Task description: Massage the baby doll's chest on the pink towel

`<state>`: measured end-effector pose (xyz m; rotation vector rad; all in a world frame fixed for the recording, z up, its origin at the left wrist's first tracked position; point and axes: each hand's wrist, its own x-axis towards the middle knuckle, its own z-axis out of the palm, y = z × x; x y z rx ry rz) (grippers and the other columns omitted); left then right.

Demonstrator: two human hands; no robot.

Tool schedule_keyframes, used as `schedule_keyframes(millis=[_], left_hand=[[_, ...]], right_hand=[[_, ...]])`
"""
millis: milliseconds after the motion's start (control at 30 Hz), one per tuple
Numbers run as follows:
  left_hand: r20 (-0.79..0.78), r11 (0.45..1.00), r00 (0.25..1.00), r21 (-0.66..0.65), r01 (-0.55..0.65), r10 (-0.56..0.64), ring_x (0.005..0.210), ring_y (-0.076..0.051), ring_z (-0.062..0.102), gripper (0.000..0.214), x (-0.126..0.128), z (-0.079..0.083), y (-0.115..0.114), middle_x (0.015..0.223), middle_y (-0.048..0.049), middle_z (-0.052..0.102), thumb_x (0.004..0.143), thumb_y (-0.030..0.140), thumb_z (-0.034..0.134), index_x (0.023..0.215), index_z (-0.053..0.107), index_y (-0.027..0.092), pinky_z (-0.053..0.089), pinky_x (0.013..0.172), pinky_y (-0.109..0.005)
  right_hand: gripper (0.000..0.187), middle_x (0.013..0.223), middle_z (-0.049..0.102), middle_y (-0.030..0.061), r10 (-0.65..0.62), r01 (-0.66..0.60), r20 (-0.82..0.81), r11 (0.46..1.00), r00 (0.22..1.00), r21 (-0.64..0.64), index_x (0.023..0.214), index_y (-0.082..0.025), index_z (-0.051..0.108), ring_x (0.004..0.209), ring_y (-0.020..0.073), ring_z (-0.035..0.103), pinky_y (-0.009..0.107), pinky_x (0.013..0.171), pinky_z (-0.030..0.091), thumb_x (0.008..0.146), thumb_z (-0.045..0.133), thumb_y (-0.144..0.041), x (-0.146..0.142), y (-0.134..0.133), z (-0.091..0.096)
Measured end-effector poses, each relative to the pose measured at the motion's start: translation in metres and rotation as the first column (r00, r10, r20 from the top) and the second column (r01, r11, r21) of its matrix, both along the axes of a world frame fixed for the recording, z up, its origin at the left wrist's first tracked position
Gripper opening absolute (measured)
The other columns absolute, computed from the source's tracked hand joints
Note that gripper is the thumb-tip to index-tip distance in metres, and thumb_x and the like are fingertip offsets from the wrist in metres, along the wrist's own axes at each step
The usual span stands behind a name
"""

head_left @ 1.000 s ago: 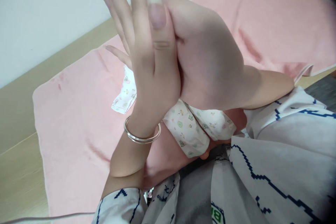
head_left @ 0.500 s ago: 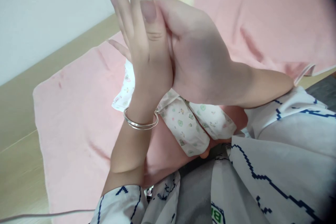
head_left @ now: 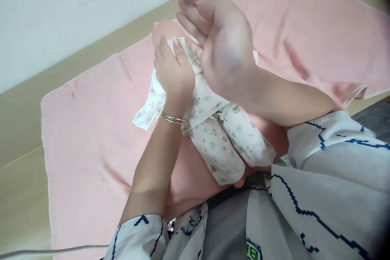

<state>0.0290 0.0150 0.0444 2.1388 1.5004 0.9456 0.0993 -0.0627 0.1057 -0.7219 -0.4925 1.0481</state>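
- White cloth top and trousers (head_left: pixel 210 146) at centre, printed with small green, brown and pink motifs
- Plain pink cloth blanket (head_left: pixel 88 138) across the middle, edged paler
- Loose white fabric garment (head_left: pixel 329 187), lower right, with jagged navy lines and green lettering
- Thin silver metal bracelet (head_left: pixel 173 119), centre left
- Pale, bluish-white smooth surface (head_left: pixel 76 16), upper left

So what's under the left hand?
The patterned white top shows on both sides of the left hand, with a rounded pinkish form beyond. What lies directly beneath is covered; contact isn't clear.
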Motion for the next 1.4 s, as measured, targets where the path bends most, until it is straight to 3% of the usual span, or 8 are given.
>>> schedule_keyframes(millis=[100,367,433,500,633,1000,1267,1400], left_hand=[[-0.129,1.0,0.991,-0.005,-0.025,0.024,0.127,-0.027,0.055,0.034,-0.001,0.0,-0.001,0.13,-0.0103,0.063,0.104,0.03,0.04,0.133,0.054,0.017,0.043,0.111,-0.054],[0.02,0.998,1.0,0.064,0.003,-0.005,0.14,-0.029,0.049,0.044,-0.005,-0.018,0.007,0.141,-0.01,0.062,0.091,0.014,0.044,0.132,0.057,0.021,0.033,0.122,-0.05],[0.042,0.995,0.998,0.086,0.049,-0.053,0.141,-0.03,0.049,0.044,-0.009,-0.026,0.01,0.143,-0.0123,0.061,0.092,0.018,0.043,0.134,0.056,0.019,0.029,0.124,-0.053],[0.052,0.99,0.993,0.099,0.102,-0.108,0.143,-0.031,0.046,0.045,-0.014,-0.033,0.011,0.146,-0.0138,0.059,0.093,0.022,0.043,0.136,0.055,0.017,0.027,0.124,-0.055],[0.136,0.981,0.977,0.124,0.15,-0.167,0.146,-0.03,0.044,0.044,-0.025,-0.044,0.01,0.15,-0.0139,0.055,0.098,0.032,0.043,0.138,0.053,0.018,0.027,0.125,-0.053],[0.43,0.994,0.9,0.102,0.036,-0.077,0.14,-0.026,0.05,0.037,-0.041,-0.062,0.012,0.15,-0.0116,0.054,0.092,0.023,0.053,0.13,0.057,0.022,0.041,0.119,-0.051],[0.346,0.964,0.925,0.258,0.069,-0.159,0.137,-0.026,0.053,0.033,-0.043,-0.059,0.003,0.146,-0.0119,0.056,0.097,0.023,0.048,0.128,0.056,0.023,0.04,0.119,-0.055],[0.356,0.946,0.909,0.306,0.105,-0.217,0.134,-0.025,0.056,0.032,-0.045,-0.058,0.001,0.141,-0.0109,0.06,0.097,0.021,0.045,0.127,0.057,0.023,0.035,0.121,-0.057]], right_hand=[[0.016,0.11,0.068,-0.0032,-0.029,0.021,-0.04,0.983,0.999,-0.184,0.086,-0.022,0.062,0.108,0.0132,0.063,0.036,0.108,0.049,0.089,0.049,-0.013,0.0,0.022,-0.018],[0.016,0.111,0.066,0.0002,-0.226,0.258,0.318,0.964,0.921,-0.061,0.091,-0.027,0.061,0.115,0.0182,0.061,0.039,0.108,0.047,0.082,0.048,-0.022,0.015,0.061,-0.049],[0.016,0.101,0.069,0.0014,-0.202,0.229,0.614,0.973,0.763,0.035,0.086,-0.026,0.06,0.105,0.0206,0.064,0.042,0.104,0.05,0.083,0.046,-0.021,0.025,0.065,-0.063],[0.016,0.095,0.072,0.0035,-0.149,0.032,0.893,0.988,0.425,0.15,0.084,-0.024,0.063,0.1,0.0231,0.066,0.045,0.103,0.05,0.082,0.048,-0.018,0.035,0.066,-0.079],[0.029,0.113,0.075,0.0086,-0.268,-0.143,0.963,0.953,0.009,0.266,0.097,-0.021,0.068,0.116,0.0251,0.066,0.047,0.107,0.05,0.085,0.043,-0.014,0.051,0.065,-0.101],[0.032,0.128,0.073,0.0092,-0.263,-0.127,0.965,0.957,-0.01,0.259,0.105,-0.022,0.069,0.131,0.0237,0.061,0.051,0.113,0.049,0.089,0.044,-0.012,0.054,0.054,-0.097],[0.05,0.162,0.038,0.0187,-0.031,-0.073,0.934,0.997,-0.357,0.006,0.145,-0.009,0.05,0.156,0.0344,0.024,0.062,0.126,0.028,0.1,0.037,-0.025,0.042,0.027,-0.088],[0.051,0.16,0.043,0.0146,-0.075,-0.202,0.919,0.979,-0.386,-0.005,0.146,-0.011,0.051,0.157,0.0294,0.025,0.057,0.129,0.023,0.099,0.04,-0.027,0.048,0.031,-0.086]])
